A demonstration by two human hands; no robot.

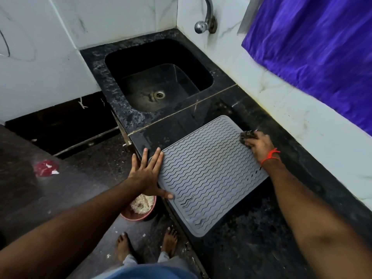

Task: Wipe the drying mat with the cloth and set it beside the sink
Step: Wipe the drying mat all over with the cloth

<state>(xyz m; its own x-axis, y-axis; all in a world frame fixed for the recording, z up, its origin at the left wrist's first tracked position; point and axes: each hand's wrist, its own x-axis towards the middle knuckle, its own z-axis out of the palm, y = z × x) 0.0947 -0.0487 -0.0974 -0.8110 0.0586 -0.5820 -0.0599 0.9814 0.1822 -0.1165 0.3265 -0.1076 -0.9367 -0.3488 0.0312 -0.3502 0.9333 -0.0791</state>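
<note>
One mat, flat left hand on it, right hand clutching one cloth.

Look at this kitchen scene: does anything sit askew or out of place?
Yes. The grey drying mat lies at an angle on the black counter, its left edge overhanging the counter's front under the left hand. Red scraps litter the floor.

Bare counter lies near and right of the drying mat, plus a strip between mat and sink. Wall and purple curtain close off the right; tap overhangs the sink's far corner. Left hand pins the mat's left edge, right hand its far right corner.
</note>
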